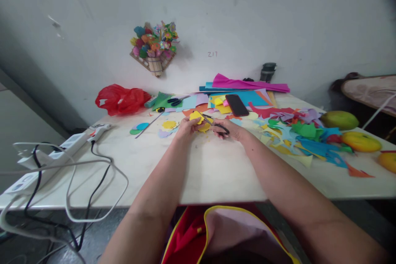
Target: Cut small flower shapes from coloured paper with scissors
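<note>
At centre frame, over a white table: left hand pinching yellow paper; right hand closed round scissors. Upper left: flowers, pale wall. Frame right: scraps, fruit. Lower left: power strip.

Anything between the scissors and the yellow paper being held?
Nothing visible: the right hand holds the scissors right beside the yellow paper piece in the left hand. Can't tell whether blades and paper touch.

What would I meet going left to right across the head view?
White power strip, red plastic bag, left hand holding yellow paper, right hand holding scissors, dark container, green fruit, yellow fruit cut off by the right edge.
</note>
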Motion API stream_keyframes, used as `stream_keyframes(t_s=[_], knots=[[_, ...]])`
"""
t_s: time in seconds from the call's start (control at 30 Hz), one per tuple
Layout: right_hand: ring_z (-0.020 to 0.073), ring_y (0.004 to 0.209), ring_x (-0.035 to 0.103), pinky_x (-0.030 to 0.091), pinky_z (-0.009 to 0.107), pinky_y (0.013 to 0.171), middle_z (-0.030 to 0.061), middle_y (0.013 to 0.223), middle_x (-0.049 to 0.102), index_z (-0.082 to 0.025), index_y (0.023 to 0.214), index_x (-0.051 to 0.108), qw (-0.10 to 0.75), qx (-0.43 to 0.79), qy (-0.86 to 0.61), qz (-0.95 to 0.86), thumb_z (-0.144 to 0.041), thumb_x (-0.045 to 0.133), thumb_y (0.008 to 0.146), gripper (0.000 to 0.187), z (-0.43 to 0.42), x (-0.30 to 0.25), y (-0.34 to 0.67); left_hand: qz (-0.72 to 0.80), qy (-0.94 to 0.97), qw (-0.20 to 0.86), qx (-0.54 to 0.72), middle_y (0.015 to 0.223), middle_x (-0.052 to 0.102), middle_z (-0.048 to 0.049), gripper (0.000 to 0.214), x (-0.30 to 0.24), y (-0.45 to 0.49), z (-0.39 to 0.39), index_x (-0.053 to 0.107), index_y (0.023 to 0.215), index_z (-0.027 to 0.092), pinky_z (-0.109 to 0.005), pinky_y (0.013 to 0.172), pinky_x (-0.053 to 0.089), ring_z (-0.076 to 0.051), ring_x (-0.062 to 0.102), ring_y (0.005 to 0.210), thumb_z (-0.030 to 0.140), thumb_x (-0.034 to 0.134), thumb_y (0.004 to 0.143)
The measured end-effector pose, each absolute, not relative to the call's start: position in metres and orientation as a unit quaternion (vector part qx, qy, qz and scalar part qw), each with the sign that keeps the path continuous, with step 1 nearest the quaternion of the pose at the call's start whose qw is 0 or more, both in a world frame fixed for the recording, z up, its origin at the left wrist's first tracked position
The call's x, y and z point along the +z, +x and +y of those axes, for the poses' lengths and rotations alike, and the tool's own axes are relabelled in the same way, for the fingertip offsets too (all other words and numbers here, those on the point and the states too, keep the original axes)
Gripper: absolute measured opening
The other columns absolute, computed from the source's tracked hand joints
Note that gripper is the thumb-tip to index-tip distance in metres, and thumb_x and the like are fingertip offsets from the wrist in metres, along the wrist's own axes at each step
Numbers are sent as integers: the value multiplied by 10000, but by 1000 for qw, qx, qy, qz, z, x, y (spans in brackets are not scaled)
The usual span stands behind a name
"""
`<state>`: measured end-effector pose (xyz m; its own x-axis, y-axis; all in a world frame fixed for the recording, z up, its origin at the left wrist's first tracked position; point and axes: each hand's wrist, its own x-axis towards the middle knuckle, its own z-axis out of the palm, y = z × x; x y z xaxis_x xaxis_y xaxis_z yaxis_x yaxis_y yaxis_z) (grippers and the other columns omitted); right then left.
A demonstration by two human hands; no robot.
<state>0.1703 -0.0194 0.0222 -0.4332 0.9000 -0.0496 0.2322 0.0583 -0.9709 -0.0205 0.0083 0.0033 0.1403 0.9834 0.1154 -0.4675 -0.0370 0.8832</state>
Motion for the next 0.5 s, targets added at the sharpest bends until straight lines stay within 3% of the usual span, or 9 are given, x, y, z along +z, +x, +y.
stream_keyframes(t_s=[0.13,0.33,0.5], knots=[[58,373,446,322,175,358,-40,512,542,-175,718,516,339,531,-425,-649,-330,706,799,258,-21,23,171,299,429,623,582,819,740,-82,226,3,-20,8,685,813,112,-344,829,595,-200,728,765,118,784,609],[61,382,456,266,176,333,-30,522,552,-160,727,545,361,520,-427,-646,-333,709,784,245,-16,20,171,294,443,638,557,851,739,-128,268,4,-20,6,695,814,80,-371,842,592,-264,732,869,127,811,577],[60,376,446,284,177,341,-34,514,541,-164,719,542,362,523,-425,-644,-346,707,786,254,-17,19,170,293,452,642,546,811,732,-112,276,5,-19,4,692,804,81,-356,807,597,-227,725,777,129,832,571]])
